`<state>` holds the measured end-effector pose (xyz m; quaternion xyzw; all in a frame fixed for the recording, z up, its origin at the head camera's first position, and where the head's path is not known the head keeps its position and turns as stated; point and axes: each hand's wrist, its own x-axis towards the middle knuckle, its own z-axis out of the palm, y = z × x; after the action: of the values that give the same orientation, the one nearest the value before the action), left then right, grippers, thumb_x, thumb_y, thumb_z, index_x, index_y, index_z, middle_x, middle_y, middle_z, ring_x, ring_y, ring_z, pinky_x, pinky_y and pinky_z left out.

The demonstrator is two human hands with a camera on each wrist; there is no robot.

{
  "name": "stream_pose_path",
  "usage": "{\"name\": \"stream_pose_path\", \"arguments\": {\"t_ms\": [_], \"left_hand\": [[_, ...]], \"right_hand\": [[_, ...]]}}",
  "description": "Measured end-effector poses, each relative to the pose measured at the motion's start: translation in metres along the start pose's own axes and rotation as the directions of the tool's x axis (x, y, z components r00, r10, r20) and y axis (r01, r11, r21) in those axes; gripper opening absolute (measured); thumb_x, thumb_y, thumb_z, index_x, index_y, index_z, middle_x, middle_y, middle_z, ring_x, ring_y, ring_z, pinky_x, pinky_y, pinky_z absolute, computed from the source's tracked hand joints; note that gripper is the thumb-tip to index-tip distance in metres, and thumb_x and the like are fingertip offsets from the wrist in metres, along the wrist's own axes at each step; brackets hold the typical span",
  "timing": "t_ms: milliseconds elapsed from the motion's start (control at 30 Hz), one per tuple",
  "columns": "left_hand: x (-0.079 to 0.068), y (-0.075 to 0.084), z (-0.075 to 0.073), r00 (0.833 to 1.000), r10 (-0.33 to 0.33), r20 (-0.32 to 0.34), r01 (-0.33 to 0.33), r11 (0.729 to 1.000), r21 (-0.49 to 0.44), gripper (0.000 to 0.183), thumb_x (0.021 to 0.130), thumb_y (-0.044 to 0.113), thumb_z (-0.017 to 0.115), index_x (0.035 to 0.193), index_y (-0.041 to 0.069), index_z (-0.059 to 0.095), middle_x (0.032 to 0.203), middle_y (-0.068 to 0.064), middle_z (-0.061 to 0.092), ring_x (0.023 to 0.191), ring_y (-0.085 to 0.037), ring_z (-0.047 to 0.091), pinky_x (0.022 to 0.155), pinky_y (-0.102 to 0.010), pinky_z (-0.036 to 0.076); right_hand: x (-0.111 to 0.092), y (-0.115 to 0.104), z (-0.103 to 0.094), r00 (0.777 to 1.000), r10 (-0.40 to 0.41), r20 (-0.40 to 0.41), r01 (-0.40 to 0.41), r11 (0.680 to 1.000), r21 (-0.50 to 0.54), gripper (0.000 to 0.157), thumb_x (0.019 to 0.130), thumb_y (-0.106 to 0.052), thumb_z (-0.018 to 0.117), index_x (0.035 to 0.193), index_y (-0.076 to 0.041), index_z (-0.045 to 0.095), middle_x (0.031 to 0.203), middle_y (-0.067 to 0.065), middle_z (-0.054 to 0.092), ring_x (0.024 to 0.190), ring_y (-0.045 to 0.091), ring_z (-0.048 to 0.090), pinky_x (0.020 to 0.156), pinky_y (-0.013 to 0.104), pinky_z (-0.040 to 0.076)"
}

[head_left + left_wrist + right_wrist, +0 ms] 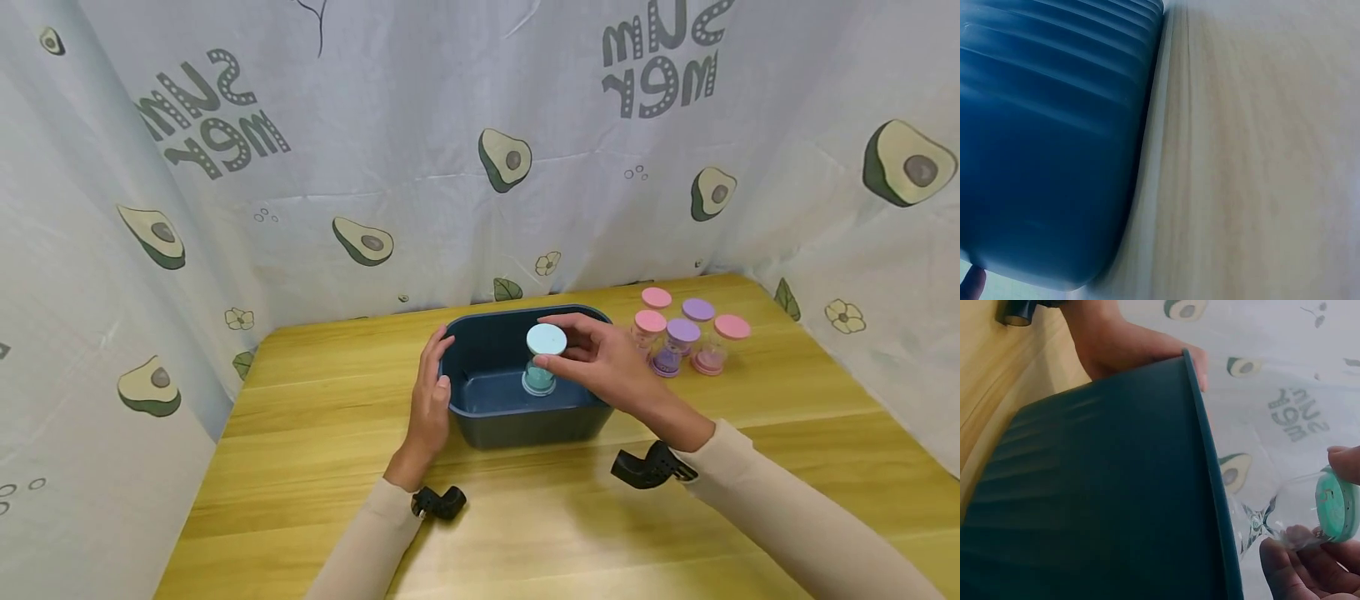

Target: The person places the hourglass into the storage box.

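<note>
A sand timer [546,340] with pale mint caps and teal sand is upright over the inside of a dark blue bin [495,429]. My right hand [600,358] grips it near its upper cap, thumb on the near side. In the right wrist view, the clear glass of the sand timer [1297,506] shows beyond the bin's rim, and its lower end is hidden by the wall. My left hand [431,408] rests against the bin's left end, fingers extended along it. The left wrist view shows the bin's ribbed outer wall [1047,156] and one fingertip.
Several more sand timers stand right of the bin, with pink caps [732,327] and purple caps [683,331]. The wooden table [315,467] ends at the back near a hanging curtain [420,167] printed with avocados.
</note>
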<state>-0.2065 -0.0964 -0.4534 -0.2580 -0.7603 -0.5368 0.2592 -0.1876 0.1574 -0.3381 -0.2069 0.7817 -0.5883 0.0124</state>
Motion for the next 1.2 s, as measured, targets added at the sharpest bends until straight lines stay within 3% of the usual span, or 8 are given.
{"name": "stream_pose_path", "arguments": {"t_ms": [133, 367, 600, 800, 1033, 1200], "left_hand": [[-0.001, -0.002, 0.0, 1.0, -0.002, 0.002, 0.002, 1.0, -0.002, 0.056, 0.099, 0.038, 0.025, 0.145, 0.009, 0.036, 0.156, -0.011, 0.025, 0.144, -0.027, 0.022, 0.112, -0.057, 0.02], [-0.001, 0.001, -0.001, 1.0, -0.016, 0.005, 0.016, 1.0, 0.004, 0.053, 0.095, 0.022, 0.028, 0.145, 0.005, 0.036, 0.156, -0.014, 0.025, 0.144, -0.029, 0.022, 0.112, -0.057, 0.021], [0.007, 0.033, -0.008, 0.999, -0.036, 0.011, 0.036, 0.999, -0.013, 0.053, 0.087, 0.002, 0.029, 0.138, -0.013, 0.037, 0.15, -0.032, 0.026, 0.139, -0.045, 0.024, 0.109, -0.064, 0.021], [0.009, 0.047, -0.01, 0.999, -0.046, 0.022, 0.046, 0.999, -0.011, 0.052, 0.086, 0.0, 0.029, 0.135, -0.016, 0.037, 0.148, -0.034, 0.026, 0.137, -0.048, 0.026, 0.108, -0.064, 0.023], [0.008, 0.046, -0.009, 0.999, -0.047, 0.017, 0.048, 0.999, -0.024, 0.051, 0.087, 0.0, 0.029, 0.136, -0.014, 0.037, 0.148, -0.033, 0.027, 0.139, -0.045, 0.025, 0.108, -0.064, 0.022], [0.005, 0.028, -0.005, 0.998, -0.057, 0.013, 0.057, 0.998, -0.023, 0.053, 0.088, 0.001, 0.029, 0.139, -0.01, 0.036, 0.152, -0.026, 0.025, 0.142, -0.038, 0.023, 0.11, -0.062, 0.021]], "right_hand": [[0.004, 0.0, 0.007, 0.999, -0.023, 0.03, 0.022, 1.0, 0.006, 0.047, 0.083, -0.013, 0.075, 0.125, -0.004, 0.056, 0.117, 0.013, 0.06, 0.102, 0.019, 0.067, 0.082, 0.028, 0.054], [0.01, 0.001, 0.018, 0.997, -0.053, 0.059, 0.054, 0.998, -0.028, 0.046, 0.08, -0.012, 0.077, 0.121, -0.003, 0.057, 0.111, 0.012, 0.061, 0.097, 0.018, 0.067, 0.082, 0.027, 0.054], [0.016, 0.002, 0.025, 0.994, -0.058, 0.096, 0.059, 0.998, -0.006, 0.046, 0.08, -0.011, 0.077, 0.121, -0.004, 0.057, 0.11, 0.012, 0.062, 0.097, 0.02, 0.068, 0.08, 0.029, 0.055], [0.02, 0.006, 0.031, 0.99, -0.062, 0.124, 0.066, 0.997, -0.03, 0.046, 0.079, -0.013, 0.078, 0.12, -0.005, 0.058, 0.111, 0.01, 0.062, 0.097, 0.019, 0.067, 0.081, 0.028, 0.055], [0.027, 0.011, 0.037, 0.984, -0.058, 0.167, 0.064, 0.998, -0.027, 0.045, 0.079, -0.011, 0.078, 0.119, -0.004, 0.057, 0.108, 0.01, 0.063, 0.097, 0.02, 0.066, 0.079, 0.029, 0.055], [0.034, 0.015, 0.039, 0.979, -0.059, 0.195, 0.068, 0.997, -0.036, 0.045, 0.079, -0.011, 0.078, 0.118, -0.002, 0.057, 0.108, 0.011, 0.064, 0.099, 0.021, 0.065, 0.082, 0.029, 0.055]]}}
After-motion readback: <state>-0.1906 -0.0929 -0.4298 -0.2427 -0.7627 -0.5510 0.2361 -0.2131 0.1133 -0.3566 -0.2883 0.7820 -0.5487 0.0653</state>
